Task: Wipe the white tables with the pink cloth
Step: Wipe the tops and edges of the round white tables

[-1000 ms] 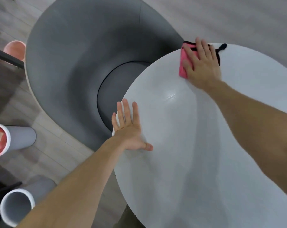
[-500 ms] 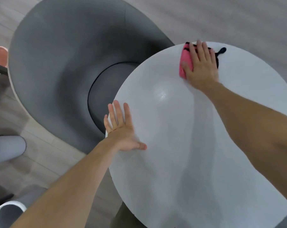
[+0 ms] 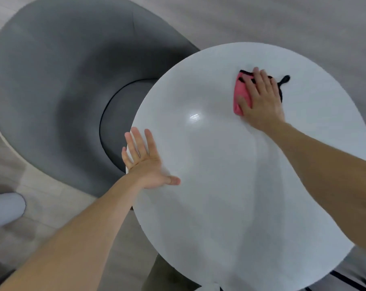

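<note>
Your right hand (image 3: 262, 101): palm down, fingers straight and close together, pressing flat on the folded pink cloth with black trim (image 3: 242, 94). Nothing is pinched, and the thumb lies along the cloth's near left edge.

Your left hand (image 3: 145, 164): also flat and palm down, fingers spread, thumb stuck out to the right. It rests on the left rim of the round white table top (image 3: 220, 196) and holds nothing.

Cloth: lies on the far part of the table top, right of centre and inside the rim, mostly covered by your right hand. Pink shows at its left side and a black edge runs along its far side. A black hanging loop (image 3: 284, 79) sticks out to the right past your fingers onto the bare white surface.

Table top: smooth white, with one bright glare spot (image 3: 193, 117) between your two hands. Your left forearm reaches in from the lower left, your right from the right edge of view.

Surroundings: a grey upholstered tub chair (image 3: 52, 85) with a darker round seat cushion (image 3: 119, 122) stands just beside the table on the left, its seat partly hidden under the rim. A pale wood-look floor (image 3: 293, 19) runs beyond. A white rounded object (image 3: 3, 208) sits at the left edge, too blurred for you to tell what it is.
</note>
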{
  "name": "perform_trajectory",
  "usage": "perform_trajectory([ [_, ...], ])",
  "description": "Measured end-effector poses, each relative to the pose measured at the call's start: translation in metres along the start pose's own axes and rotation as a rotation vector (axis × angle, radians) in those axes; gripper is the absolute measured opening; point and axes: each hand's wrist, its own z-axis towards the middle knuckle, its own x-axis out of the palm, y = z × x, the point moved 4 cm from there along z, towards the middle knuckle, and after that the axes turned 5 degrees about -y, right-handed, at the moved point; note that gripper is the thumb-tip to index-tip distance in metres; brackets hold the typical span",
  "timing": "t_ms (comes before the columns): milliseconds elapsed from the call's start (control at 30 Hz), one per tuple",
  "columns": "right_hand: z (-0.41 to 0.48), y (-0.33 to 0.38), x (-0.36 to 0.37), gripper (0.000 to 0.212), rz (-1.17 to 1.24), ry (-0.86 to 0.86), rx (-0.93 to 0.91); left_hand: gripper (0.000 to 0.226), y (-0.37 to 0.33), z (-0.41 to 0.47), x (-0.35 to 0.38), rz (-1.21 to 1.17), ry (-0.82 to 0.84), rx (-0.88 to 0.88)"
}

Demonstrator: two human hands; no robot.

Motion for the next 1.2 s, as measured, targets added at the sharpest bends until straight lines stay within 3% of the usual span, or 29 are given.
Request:
perform_trajectory([
  [67,-0.004,0.011,0.004,0.073,0.008,-0.017,0.205,0.179,0.001,0.001,0.0,-0.002,-0.009,0.0],
  [133,-0.013,0.071,0.01,0.073,0.037,-0.044,0.218,0.179,0.004,0.003,-0.001,0.002,-0.001,0.001],
  [233,-0.045,0.177,0.023,0.069,0.062,-0.037,-0.172,0.18,0.004,0.003,-0.001,0.008,0.008,-0.013],
  [300,-0.064,0.2,0.024,0.068,0.051,0.005,-0.386,0.181,0.002,0.001,0.0,0.011,-0.002,-0.019],
  [400,-0.061,0.15,0.024,0.066,0.066,-0.006,-0.536,0.181,0.003,0.0,0.004,0.008,-0.03,-0.019],
  [533,-0.046,0.001,0.01,0.065,0.049,-0.089,-0.17,0.182,0.003,0.0,0.003,0.026,-0.052,-0.031],
  [633,-0.044,-0.055,-0.006,0.07,-0.07,0.056,-0.134,0.181,-0.003,-0.007,0.002,0.065,-0.136,-0.077],
  [767,-0.036,-0.001,-0.001,0.074,0.002,0.036,-0.073,0.163,-0.02,-0.018,0.008,0.145,-0.234,-0.014],
  [933,-0.031,0.13,0.011,0.071,0.078,0.032,-0.453,0.162,-0.046,-0.014,-0.012,0.132,-0.26,-0.041],
  [1033,-0.026,0.094,0.013,0.069,0.09,-0.002,-0.508,0.161,-0.075,-0.005,-0.03,0.106,-0.298,-0.03],
  [1200,-0.036,-0.093,0.002,0.07,0.071,-0.014,-0.054,0.17,-0.153,0.034,-0.044,0.094,-0.262,0.086],
])
